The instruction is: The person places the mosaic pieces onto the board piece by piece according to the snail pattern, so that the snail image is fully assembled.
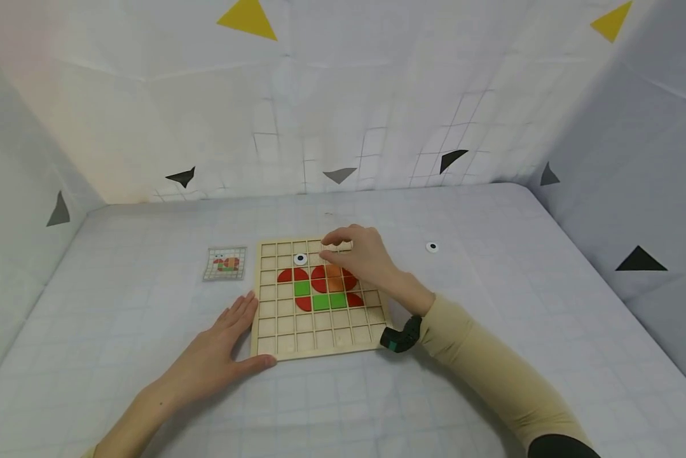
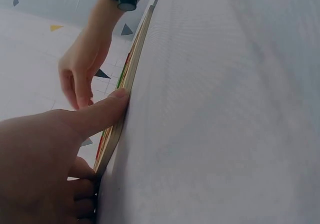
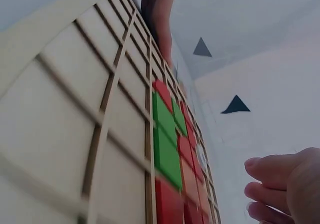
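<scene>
A wooden grid board (image 1: 285,344) lies flat on the table with red, green and orange pieces set in its squares. One round eye piece (image 1: 300,259) sits in an upper square. At the board's left side, my left hand (image 1: 217,350) rests its straight fingers along the edge, while its thumb (image 2: 107,113) touches the front edge near the corner. My right hand (image 1: 365,256) hovers over the upper right squares, thumb and forefinger apart, nothing visible between them. In the right wrist view its fingers (image 3: 272,171) are beside the coloured pieces, off the board.
Left of the board lies a small picture card (image 1: 225,263) showing a coloured pattern on a grid. Another eye piece (image 1: 432,247) is on the table to the right. White cloth walls (image 1: 343,95) with black, grey and yellow triangles stand at the back and sides.
</scene>
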Motion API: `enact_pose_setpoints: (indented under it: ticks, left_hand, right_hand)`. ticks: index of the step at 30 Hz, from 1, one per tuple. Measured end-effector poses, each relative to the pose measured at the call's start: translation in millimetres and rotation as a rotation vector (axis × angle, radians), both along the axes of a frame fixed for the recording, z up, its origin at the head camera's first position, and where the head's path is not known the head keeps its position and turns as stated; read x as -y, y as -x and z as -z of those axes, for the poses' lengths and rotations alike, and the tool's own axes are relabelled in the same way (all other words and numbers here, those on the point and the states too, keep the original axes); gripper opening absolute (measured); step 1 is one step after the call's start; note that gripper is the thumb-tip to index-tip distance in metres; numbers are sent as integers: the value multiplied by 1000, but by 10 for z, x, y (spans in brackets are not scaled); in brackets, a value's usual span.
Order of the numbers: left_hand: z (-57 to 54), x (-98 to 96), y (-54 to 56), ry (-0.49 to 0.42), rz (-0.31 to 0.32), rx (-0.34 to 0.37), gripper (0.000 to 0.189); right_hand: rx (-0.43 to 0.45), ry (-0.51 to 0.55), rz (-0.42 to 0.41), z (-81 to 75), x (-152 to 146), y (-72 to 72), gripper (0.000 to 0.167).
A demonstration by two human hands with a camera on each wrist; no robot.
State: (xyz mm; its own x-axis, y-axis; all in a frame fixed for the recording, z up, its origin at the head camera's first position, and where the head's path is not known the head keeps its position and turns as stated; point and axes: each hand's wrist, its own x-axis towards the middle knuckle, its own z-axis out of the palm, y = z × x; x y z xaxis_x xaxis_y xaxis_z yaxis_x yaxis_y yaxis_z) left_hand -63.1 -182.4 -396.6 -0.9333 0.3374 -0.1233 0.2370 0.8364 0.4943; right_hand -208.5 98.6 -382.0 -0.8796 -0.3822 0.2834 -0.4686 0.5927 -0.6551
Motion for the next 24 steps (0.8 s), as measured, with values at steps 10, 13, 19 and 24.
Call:
enact_pose_setpoints:
  ticks: [10, 13, 19, 24]
  left_hand:
    - [-4, -1, 0, 5, -1, 4, 109]
    - [-8, 1, 2, 5, 3, -3, 108]
    - [-18, 8, -1, 0, 4, -6, 108]
    - [-12, 5, -7, -6, 4, -5, 108]
  right_hand:
    - [-55, -20, 118, 47, -808, -55, 27]
    - [-43, -28, 171, 81, -1033, -87, 28]
    - [-54, -57, 237, 157, -1366, -126, 30]
    - [-123, -52, 275, 232, -1577, -148, 31]
